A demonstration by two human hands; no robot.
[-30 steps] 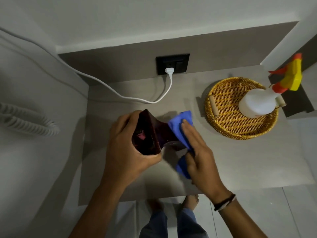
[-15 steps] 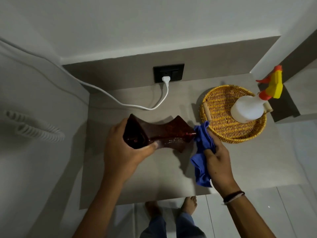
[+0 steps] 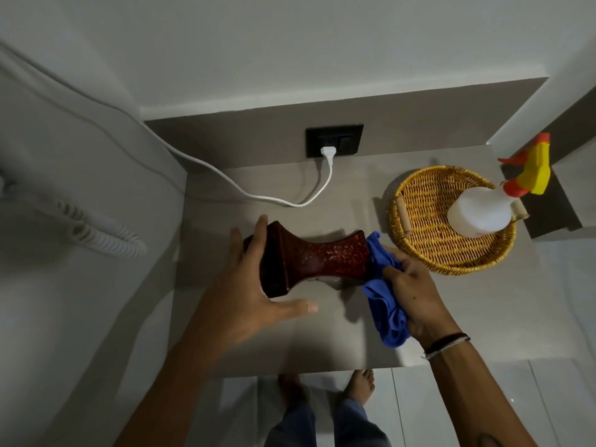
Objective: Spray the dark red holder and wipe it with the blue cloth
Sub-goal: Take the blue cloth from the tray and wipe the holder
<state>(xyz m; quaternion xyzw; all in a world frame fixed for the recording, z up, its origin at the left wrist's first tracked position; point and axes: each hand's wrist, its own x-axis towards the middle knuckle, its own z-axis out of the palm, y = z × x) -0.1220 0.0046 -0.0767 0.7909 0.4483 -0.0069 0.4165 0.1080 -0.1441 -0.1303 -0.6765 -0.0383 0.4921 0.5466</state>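
On the grey surface (image 3: 322,343), near its middle, the holder (image 3: 309,259) lies on its side, long axis running left to right. It is dark red and glossy, pinched at the waist and flared at both ends; the right half glitters with bright red flecks, the left end looks darker and smoother.

The left hand (image 3: 254,285) has its grip open: fingers spread and straight, palm against the holder's left end, thumb stretched out over the surface below it. It steadies the end more than it clasps it. The right hand (image 3: 416,288) has its grip closed around a bunched blue cloth (image 3: 383,304), which touches the holder's right end and hangs down toward the front edge of the surface. Dark and pale bands circle that wrist.

Just beside the cloth, to the right, sits a round wicker basket (image 3: 419,233) with a small wooden handle on its left rim. Inside it stands a white spray bottle (image 3: 480,211) with a red and yellow trigger head pointing right, well apart from both hands.

Behind the holder a white cable (image 3: 274,200) curves across the surface to a plug in a black wall socket (image 3: 335,139). A coiled white cord (image 3: 106,233) hangs at the far left, off the surface. Bare feet and blue trouser legs show on the tiled floor below.
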